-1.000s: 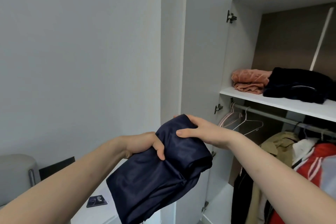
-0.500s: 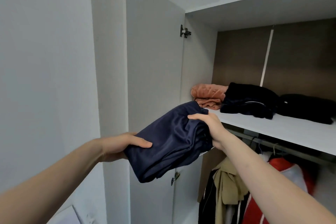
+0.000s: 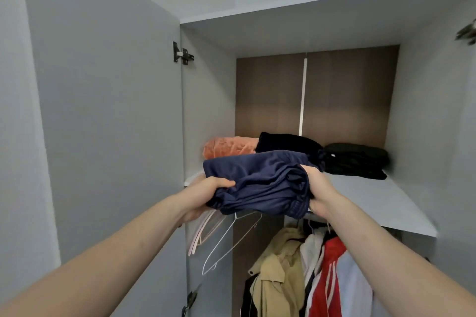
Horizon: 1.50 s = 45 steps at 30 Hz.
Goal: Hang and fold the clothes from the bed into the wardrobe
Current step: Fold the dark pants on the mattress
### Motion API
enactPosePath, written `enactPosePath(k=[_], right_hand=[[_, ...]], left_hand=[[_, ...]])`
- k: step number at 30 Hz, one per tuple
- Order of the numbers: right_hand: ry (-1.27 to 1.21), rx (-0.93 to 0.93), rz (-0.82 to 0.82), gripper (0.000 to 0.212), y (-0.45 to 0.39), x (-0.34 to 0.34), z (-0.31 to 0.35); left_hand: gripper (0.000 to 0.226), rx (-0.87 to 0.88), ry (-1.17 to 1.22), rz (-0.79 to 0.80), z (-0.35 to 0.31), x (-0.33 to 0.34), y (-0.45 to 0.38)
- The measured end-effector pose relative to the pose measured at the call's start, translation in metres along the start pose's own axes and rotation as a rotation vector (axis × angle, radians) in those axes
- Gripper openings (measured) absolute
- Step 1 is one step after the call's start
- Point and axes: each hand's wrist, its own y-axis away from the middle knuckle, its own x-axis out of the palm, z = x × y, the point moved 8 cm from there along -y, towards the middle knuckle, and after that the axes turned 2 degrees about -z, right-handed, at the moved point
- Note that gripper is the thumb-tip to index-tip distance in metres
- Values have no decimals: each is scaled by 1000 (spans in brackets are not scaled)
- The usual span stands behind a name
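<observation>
left hand (image 3: 206, 195) gripped folded navy garment (image 3: 260, 183) at its left end, thumb on top | right hand (image 3: 318, 192) curled round its right end | garment held at front edge of wardrobe shelf (image 3: 373, 203)

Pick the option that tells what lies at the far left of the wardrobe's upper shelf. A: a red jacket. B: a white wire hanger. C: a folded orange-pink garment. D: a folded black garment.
C: the orange-pink garment lies at the shelf's left end, with the black garments to its right, behind the navy garment that the left hand and right hand hold.
</observation>
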Motion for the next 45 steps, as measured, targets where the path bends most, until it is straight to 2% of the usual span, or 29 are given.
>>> enactPosePath(k=[2,7,11,13,14,16,17,19,21,22,26,28,30,32,35,37,39,45], right_hand=[[88,-12,-38,32,-19,-23,10],[218,47,-105,31,-43,-86,30],[353,89,-243,31,-47,-140,45],[455,40,-422,33,-46,-169,61],[513,-9,-515,43,-46,-181,72],[756,-172,-667,58,-42,-191,99],[919,-266,-684,57,-40,-185,109],[1169,-413,-566,50,-41,-159,108],[1280,-405,-372,50,-51,-140,81],[1342,-374,-330,54,-57,-138,67],[1527,-322,-421,66,-80,-168,44],[1552,-310,-444,67,-97,-187,40],[1573,-311,-446,66,-117,-198,39],[1585,-316,-434,65,-137,-203,38],[1579,-308,-429,64,-167,-206,37],[1613,-296,-433,65,-184,-207,35],[1655,-293,-429,65,-201,-207,33],[1705,-328,-389,66,-238,-211,26]], left_hand=[[27,36,-17,22,-6,21,-29],[35,115,-32,113,-12,84,-91],[40,136,-57,211,-9,144,-128],[39,137,-95,245,-5,172,-146],[41,127,-125,259,-1,186,-156],[59,99,-197,273,5,209,-175],[70,84,-220,273,9,219,-184],[83,60,-218,262,15,237,-198],[83,47,-205,260,18,256,-209],[82,42,-214,269,20,267,-214],[75,67,-321,353,23,306,-234],[62,169,-438,367,16,317,-242],[49,295,-511,316,3,316,-248],[41,422,-611,189,-9,297,-255],[52,732,-992,-31,-21,257,-266],[69,825,-1161,-36,-7,236,-276],[77,889,-1269,-22,14,225,-283],[70,867,-1023,-82,33,209,-298]])
